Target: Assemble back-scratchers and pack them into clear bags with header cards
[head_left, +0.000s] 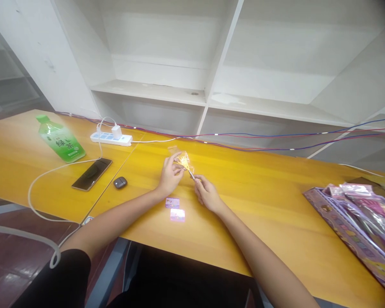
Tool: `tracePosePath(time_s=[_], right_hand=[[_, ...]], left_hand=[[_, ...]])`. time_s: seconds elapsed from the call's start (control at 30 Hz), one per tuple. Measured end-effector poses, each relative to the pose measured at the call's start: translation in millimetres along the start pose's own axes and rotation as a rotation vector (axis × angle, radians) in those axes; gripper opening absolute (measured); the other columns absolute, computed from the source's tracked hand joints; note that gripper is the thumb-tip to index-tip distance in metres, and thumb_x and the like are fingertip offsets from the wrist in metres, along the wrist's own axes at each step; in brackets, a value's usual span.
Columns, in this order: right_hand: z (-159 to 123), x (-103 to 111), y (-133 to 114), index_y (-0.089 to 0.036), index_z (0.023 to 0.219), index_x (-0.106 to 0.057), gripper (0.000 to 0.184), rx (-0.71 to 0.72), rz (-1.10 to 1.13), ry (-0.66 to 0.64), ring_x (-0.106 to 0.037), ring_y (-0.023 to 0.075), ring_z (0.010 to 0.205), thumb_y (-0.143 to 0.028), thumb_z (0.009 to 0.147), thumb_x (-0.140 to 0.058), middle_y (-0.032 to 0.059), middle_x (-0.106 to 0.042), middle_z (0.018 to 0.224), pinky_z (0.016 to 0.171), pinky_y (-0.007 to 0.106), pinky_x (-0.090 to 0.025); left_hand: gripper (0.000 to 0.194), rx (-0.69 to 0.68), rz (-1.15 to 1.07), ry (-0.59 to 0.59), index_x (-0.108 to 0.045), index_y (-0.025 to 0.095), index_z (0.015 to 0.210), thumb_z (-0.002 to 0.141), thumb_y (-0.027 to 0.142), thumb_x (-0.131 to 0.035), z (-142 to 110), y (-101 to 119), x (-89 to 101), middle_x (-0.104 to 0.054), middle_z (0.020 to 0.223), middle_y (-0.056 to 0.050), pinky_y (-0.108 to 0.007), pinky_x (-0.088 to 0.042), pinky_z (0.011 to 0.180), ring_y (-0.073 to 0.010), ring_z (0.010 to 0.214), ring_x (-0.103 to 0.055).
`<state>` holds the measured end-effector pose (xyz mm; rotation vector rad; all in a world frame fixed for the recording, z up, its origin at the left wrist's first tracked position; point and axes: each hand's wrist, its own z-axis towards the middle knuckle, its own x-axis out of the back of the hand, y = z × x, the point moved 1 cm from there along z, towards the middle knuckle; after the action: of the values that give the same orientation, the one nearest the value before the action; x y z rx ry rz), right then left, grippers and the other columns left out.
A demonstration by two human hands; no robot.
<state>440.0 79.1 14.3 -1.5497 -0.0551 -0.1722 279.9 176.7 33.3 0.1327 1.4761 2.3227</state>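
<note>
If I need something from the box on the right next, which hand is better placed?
Right hand, likely: it is nearer the box, while the left hand, at the yellow piece, is farther off. But it holds a slim tool, so may need to set that down.

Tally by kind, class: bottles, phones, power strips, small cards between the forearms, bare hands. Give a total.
Bottles: 1
Phones: 1
Power strips: 1
Small cards: 2
Bare hands (left hand, right hand): 2
Total: 7
</note>
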Motion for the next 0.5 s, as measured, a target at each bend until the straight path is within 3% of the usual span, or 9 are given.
tracePosePath(time_s=[0.17, 0.33, 0.4, 0.5], right_hand=[[-1.6, -6.1, 0.3, -0.027, 0.143, -0.047, 0.062, 0.011, -0.015, -0.032, -0.032, 0.0104, 0.033, -0.072, 0.1, -0.047, -0.0121, -0.041, 0.052, 0.032, 0.023, -0.031], [-0.7, -1.3, 0.2, -0.024, 0.156, -0.032, 0.074, -0.015, 0.004, -0.032, -0.034, 0.0101, 0.034, -0.069, 0.1, -0.05, -0.0143, -0.042, 0.053, 0.033, 0.022, -0.033], [0.5, 3.3, 0.2, -0.023, 0.16, -0.025, 0.081, -0.024, 0.013, -0.045, -0.037, 0.0101, 0.035, -0.068, 0.098, -0.053, -0.0149, -0.045, 0.055, 0.035, 0.022, -0.036], [2.4, 10.3, 1.5, -0.023, 0.157, -0.026, 0.082, -0.024, 0.0, -0.067, -0.045, 0.0103, 0.041, -0.064, 0.095, -0.06, -0.0128, -0.052, 0.065, 0.038, 0.023, -0.042]], left_hand=[[0.07, 0.036, 0.063, -0.1, -0.058, 0.032, 0.146, 0.081, 0.009, -0.071, -5.8, -6.5, -2.7, -0.053, 0.132, -0.009, -0.03, -0.064, 0.091, -0.0159, 0.103, -0.068], [0.052, 0.079, 0.141, -0.273, -0.072, 0.026, 0.128, 0.081, 0.005, -0.066, -16.4, -9.7, -7.5, -0.053, 0.12, -0.007, -0.031, -0.063, 0.093, -0.0152, 0.1, -0.07], [0.051, 0.094, 0.125, -0.256, -0.073, 0.025, 0.126, 0.08, 0.003, -0.065, -17.0, -12.7, -8.0, -0.053, 0.119, -0.007, -0.031, -0.064, 0.092, -0.0142, 0.097, -0.071], [0.051, 0.089, 0.078, -0.14, -0.072, 0.024, 0.125, 0.079, 0.002, -0.064, -7.7, -19.0, -2.3, -0.053, 0.122, -0.007, -0.032, -0.063, 0.095, -0.0148, 0.099, -0.071]])
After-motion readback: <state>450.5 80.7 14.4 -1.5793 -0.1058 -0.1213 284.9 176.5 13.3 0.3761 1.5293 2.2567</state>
